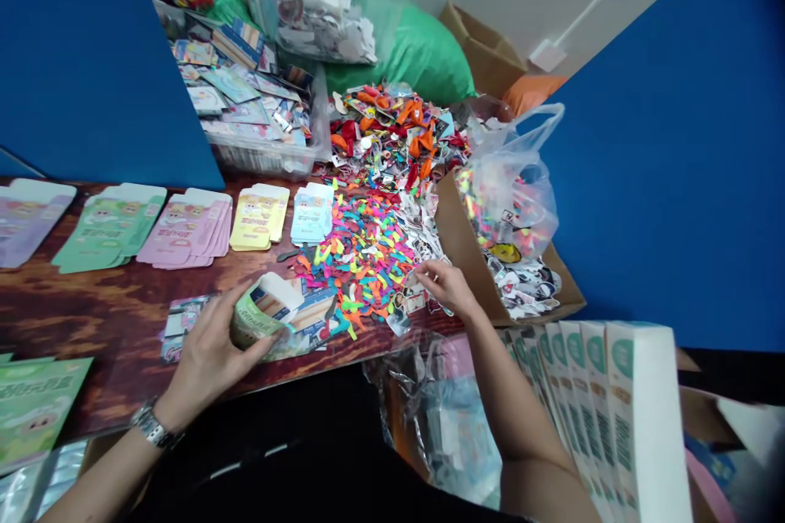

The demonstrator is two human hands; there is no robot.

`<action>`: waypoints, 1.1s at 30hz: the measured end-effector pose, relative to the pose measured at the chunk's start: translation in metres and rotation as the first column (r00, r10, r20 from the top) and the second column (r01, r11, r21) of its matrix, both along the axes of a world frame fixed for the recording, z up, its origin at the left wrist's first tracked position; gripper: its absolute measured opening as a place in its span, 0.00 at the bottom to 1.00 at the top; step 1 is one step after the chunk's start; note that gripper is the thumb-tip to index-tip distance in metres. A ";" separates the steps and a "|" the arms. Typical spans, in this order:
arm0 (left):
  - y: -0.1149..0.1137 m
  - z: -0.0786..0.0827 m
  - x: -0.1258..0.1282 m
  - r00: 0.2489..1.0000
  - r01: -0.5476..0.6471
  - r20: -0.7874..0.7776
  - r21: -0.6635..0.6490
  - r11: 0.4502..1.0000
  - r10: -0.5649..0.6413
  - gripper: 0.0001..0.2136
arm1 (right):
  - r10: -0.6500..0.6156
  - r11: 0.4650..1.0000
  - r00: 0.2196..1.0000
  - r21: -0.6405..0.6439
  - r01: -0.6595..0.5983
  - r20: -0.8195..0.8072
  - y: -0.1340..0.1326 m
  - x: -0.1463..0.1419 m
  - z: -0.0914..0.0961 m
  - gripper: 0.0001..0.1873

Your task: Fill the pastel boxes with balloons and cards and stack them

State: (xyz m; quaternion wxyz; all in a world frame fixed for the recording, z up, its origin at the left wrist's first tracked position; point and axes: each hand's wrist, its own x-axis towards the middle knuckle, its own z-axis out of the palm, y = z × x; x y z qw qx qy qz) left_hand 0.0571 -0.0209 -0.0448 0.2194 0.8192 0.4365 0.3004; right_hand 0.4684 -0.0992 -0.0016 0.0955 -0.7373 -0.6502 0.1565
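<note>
Head view: open green box [253,322] held in the left grip [214,341], over the tabletop [123,306].
The left grip clasps the box between thumb and fingers, opening upward; rightward lie small colourful balloons [361,253], then white-edged stickers [414,300] beneath the bent right grip [446,286], whose hold I cannot tell.

On your brown wooden desk [110,323], flat pastel cardboard boxes [259,218] lie in a row left of small multicoloured balloons [371,249]. A clear rectangular plastic tub [263,154] stands behind the row's right end; an open brown cardboard carton [461,253] is right of the balloons.
</note>
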 end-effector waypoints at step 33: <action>-0.004 0.022 0.031 0.942 0.233 -0.292 0.209 0.950 -0.167 0.33 | -0.007 0.992 0.953 -0.118 0.045 0.302 0.090 -0.058 -0.018 0.10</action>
